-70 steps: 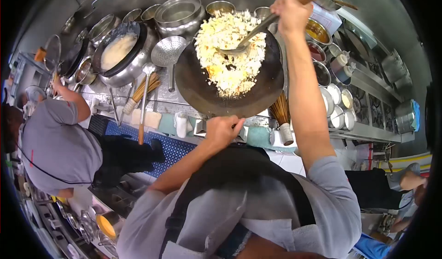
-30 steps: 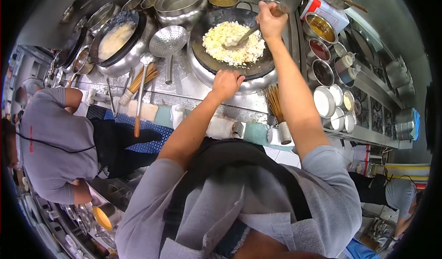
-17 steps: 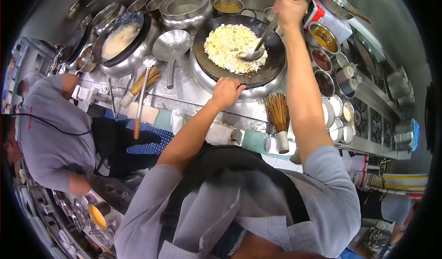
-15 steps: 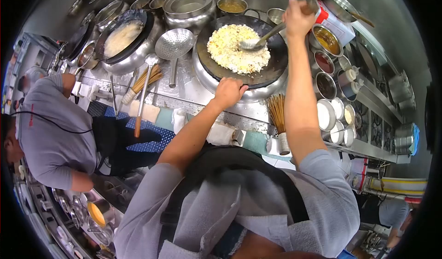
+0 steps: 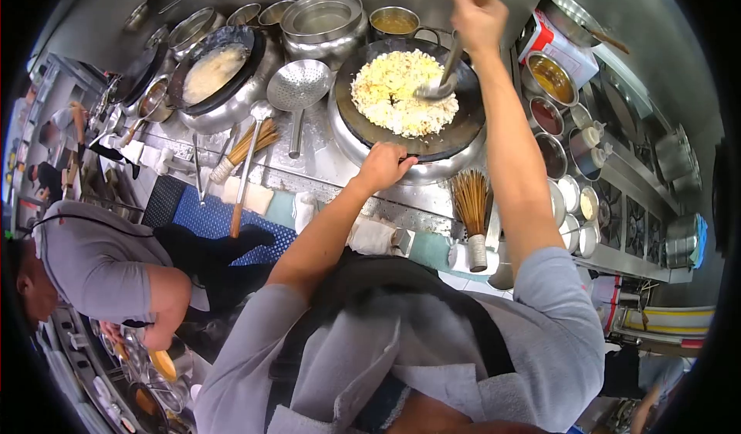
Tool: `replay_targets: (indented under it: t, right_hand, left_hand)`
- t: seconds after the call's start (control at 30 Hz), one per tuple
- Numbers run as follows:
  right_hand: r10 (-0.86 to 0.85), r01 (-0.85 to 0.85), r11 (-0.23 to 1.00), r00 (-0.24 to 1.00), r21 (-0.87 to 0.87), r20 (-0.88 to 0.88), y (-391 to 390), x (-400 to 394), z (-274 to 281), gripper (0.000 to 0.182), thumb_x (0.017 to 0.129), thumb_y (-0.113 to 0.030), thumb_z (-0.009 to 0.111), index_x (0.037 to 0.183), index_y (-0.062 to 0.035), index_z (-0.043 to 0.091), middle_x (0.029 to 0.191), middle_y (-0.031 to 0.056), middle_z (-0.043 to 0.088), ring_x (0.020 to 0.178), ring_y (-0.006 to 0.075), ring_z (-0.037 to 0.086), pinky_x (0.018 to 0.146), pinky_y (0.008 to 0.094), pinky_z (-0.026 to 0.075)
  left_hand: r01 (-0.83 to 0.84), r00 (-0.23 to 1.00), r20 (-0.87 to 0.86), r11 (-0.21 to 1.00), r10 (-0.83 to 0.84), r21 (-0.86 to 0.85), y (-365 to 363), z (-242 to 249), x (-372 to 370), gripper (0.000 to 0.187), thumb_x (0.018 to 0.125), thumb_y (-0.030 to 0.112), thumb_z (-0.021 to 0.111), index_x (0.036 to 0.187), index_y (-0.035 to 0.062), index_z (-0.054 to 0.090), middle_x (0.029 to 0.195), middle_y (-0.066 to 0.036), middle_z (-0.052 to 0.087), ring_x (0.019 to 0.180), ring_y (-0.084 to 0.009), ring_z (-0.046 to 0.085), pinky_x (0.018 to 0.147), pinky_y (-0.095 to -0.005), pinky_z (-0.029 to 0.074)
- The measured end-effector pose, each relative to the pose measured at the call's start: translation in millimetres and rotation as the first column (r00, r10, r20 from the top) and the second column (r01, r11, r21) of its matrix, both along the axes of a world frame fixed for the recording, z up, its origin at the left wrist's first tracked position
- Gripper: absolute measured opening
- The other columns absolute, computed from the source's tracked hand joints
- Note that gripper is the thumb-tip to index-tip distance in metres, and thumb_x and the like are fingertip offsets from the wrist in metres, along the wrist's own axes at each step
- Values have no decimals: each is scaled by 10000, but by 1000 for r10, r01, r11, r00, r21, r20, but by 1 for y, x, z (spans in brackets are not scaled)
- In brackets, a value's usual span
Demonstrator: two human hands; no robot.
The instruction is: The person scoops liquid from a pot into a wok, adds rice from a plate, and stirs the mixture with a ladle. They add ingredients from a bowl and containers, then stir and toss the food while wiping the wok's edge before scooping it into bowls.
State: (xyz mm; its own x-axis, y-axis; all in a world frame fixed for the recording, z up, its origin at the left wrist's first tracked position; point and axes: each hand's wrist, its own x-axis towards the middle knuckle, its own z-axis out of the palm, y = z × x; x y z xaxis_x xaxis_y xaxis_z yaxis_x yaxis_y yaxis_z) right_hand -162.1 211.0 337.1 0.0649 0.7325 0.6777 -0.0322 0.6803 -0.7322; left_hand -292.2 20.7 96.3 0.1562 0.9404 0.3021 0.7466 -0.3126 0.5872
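Note:
A dark wok (image 5: pixel 461 129) sits on the stove in front of me, holding a broad mound of fried rice (image 5: pixel 386 87) in white and yellow. My left hand (image 5: pixel 382 166) is closed at the wok's near rim; its fingertips are partly hidden. High over the far right of the wok, my right hand (image 5: pixel 480 23) is wrapped around the handle of a ladle (image 5: pixel 438 88). The ladle stands steeply tilted, its bowl down on the right part of the rice. A small dark gap shows in the middle of the mound.
Left of the wok lie a perforated strainer (image 5: pixel 299 87), a long-handled ladle (image 5: pixel 248 164) and a bamboo brush (image 5: pixel 251 148). Another bamboo brush (image 5: pixel 471 202) stands at the near right. Sauce pots (image 5: pixel 551 79) line the right side. A co-worker (image 5: pixel 108 260) bends at the left.
My right hand has moved left and up, and the ladle has turned more upright, its bowl shifting slightly right. The left hand stays at the rim. The co-worker on the left has bent lower.

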Motion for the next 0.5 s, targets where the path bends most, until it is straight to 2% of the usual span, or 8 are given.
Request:
replay_targets:
  t: [0.07, 0.13, 0.17, 0.2, 0.27, 0.37, 0.47, 0.5]
  right_hand:
    - [102, -104, 995, 963, 3, -248, 16, 22, -41, 285, 892, -88, 747, 648, -63, 604, 578, -19, 586, 468, 83, 517, 449, 286, 412]
    - [-35, 8, 997, 929, -76, -369, 32, 6, -94, 321, 920, -46, 708, 644, -80, 548, 504, 17, 511, 384, 102, 457, 363, 302, 378]
    - [73, -101, 993, 940, -67, -332, 34, 4, -90, 316, 907, -40, 708, 646, -83, 535, 508, 31, 509, 382, 116, 465, 359, 302, 370]
    - [162, -217, 966, 931, -138, -326, 17, 0, -63, 305, 889, -32, 716, 656, -82, 527, 517, 35, 507, 380, 129, 470, 365, 304, 372]
    - [179, -236, 946, 953, -224, -246, -40, -6, -13, 270, 881, -77, 715, 653, -56, 573, 511, 25, 543, 393, 124, 513, 390, 294, 405]
    - [-7, -32, 986, 973, -164, -231, -48, 7, -18, 289, 882, -59, 711, 646, -58, 545, 512, 29, 526, 392, 136, 510, 385, 308, 398]
    - [8, -77, 984, 921, -162, -389, -37, 36, -1, 310, 882, -47, 708, 647, -78, 509, 509, 13, 492, 385, 138, 473, 390, 321, 388]
    - [102, -196, 967, 883, -162, -457, -51, 40, 13, 332, 890, -52, 720, 660, -97, 485, 499, -2, 453, 380, 135, 431, 397, 329, 384]
  left_hand:
    - [-11, 1000, 26, 1000, 11, -6, 6, -2, -4, 388, 891, 363, 745, 760, 4, 679, 743, -216, 667, 747, -426, 645, 734, -500, 512]
    - [-4, 995, 96, 997, 12, -80, 4, -3, -3, 397, 882, 370, 755, 754, 3, 672, 729, -210, 659, 733, -425, 641, 712, -486, 514]
    - [-30, 995, 88, 990, 42, -136, 5, -1, -2, 406, 871, 377, 765, 741, 8, 655, 705, -201, 648, 710, -418, 633, 678, -475, 507]
    - [-26, 997, 68, 991, 35, -133, 3, -1, 1, 401, 875, 375, 762, 740, 12, 657, 703, -201, 647, 707, -416, 632, 674, -476, 505]
    - [-20, 1000, 22, 992, 22, -121, 7, -1, -2, 391, 883, 370, 756, 738, 19, 659, 699, -201, 644, 700, -410, 631, 667, -480, 501]
    - [-97, 994, 58, 992, 92, 80, -49, 33, 16, 388, 888, 350, 749, 683, 38, 643, 639, -172, 619, 617, -398, 611, 593, -478, 486]
    - [-133, 991, 41, 975, 128, 175, -137, 60, 22, 414, 894, 323, 736, 593, 63, 618, 561, -138, 591, 496, -356, 577, 501, -456, 460]
    - [-119, 993, 43, 968, 112, 223, -130, 64, 17, 401, 897, 316, 730, 590, 80, 626, 542, -136, 582, 484, -355, 576, 492, -454, 459]
